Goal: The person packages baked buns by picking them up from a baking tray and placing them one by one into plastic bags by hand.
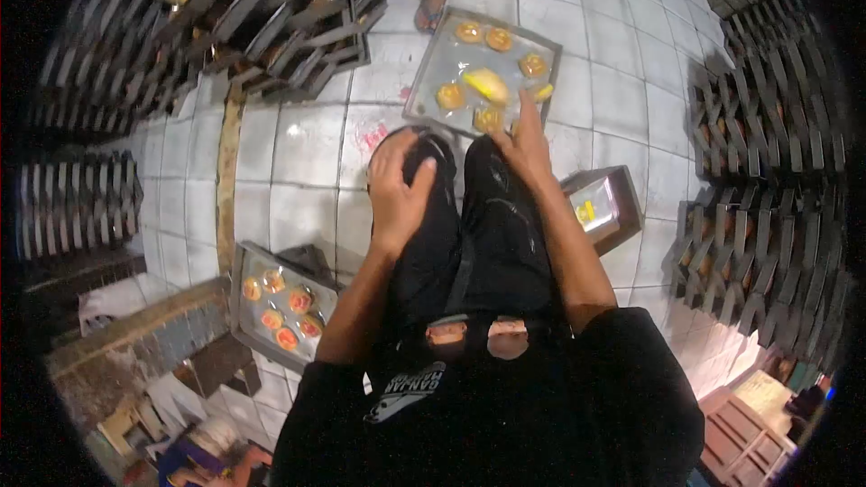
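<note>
My left hand (401, 194) rests on my left knee, its fingers apart and nothing in them. Over the near right corner of a metal tray (433, 56) reaches my right hand (530, 146), thumb and forefinger spread. Its fingertips are close to a yellow-topped bun (541, 92); whether they touch it is unclear. Several shiny buns, seemingly wrapped in clear plastic, lie on this tray, among them a long yellow-topped bun (487, 87) in the middle and a round bun (489, 119) at the near edge.
A second tray (245, 302) of reddish-topped buns is at lower left. Beside my right leg stands an open tin (622, 203). Stacked dark trays (289, 27) rise at upper left, more stacks (758, 207) at right. Another person's foot (431, 7) is by the bun tray.
</note>
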A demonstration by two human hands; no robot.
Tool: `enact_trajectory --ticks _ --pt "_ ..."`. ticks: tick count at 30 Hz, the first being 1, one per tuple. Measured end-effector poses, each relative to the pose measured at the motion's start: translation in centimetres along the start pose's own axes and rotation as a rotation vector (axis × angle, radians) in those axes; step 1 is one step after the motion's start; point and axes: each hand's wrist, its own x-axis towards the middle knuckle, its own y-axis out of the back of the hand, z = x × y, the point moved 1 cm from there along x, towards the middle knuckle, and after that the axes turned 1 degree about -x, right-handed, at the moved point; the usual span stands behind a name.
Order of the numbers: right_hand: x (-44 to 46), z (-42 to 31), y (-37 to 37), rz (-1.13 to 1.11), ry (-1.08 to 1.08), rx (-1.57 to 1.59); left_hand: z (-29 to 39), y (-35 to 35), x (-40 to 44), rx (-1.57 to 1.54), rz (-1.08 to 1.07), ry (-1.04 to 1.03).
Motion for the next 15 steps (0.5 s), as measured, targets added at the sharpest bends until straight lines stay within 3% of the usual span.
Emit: enact_trajectory --ticks 1,3,4,6,7,9,11,12,13,14,15 --pt "0.0 0.4 -0.3 0.029 -0.001 0.0 0.2 -0.4 0.2 0.123 -0.046 -0.079" --pt "-1.4 0.4 -0.7 -0.139 -0.352 0.238 0.4 -0.6 1.1 0.204 -0.086 -0.151" --pt "-1.6 0.6 -1.1 -0.113 -0.353 0.249 0.4 -0.7 1.7 0.218 -0.094 -0.16" --pt "-2.3 1.7 -2.0 -0.386 -0.397 0.208 -0.2 -1.1 2.8 0.211 -0.148 -0.101" --pt "-2.4 2.0 -2.0 -0.351 -0.397 0.213 -0.5 -1.3 3.5 0.197 -0.196 -0.017" --pt "-2.1 2.0 -1.6 -0.35 -0.422 0.252 -1.8 -1.4 5.0 0.168 -0.223 -0.068" --pt "-2.1 2.3 -0.9 -0.315 -0.456 0.255 -3.4 -1.8 6.1 -0.026 -0.334 0.215" --pt "-2.3 2.8 -1.1 -0.325 -0.497 0.285 -3.6 -1.7 6.8 -0.022 -0.337 0.178" --pt "-2.6 3.5 -1.0 -0.337 -0.541 0.316 -3.8 -1.8 7.0 -0.217 -0.392 0.346" --pt "-2.1 3.5 0.5 -0.502 -0.577 0.348 -4.1 -1.8 7.1 -0.412 -0.45 0.516" --pt "-3.1 5.4 -0.2 -0.469 -0.568 0.352 -4.7 -1.8 7.0 -0.406 -0.456 0.483"
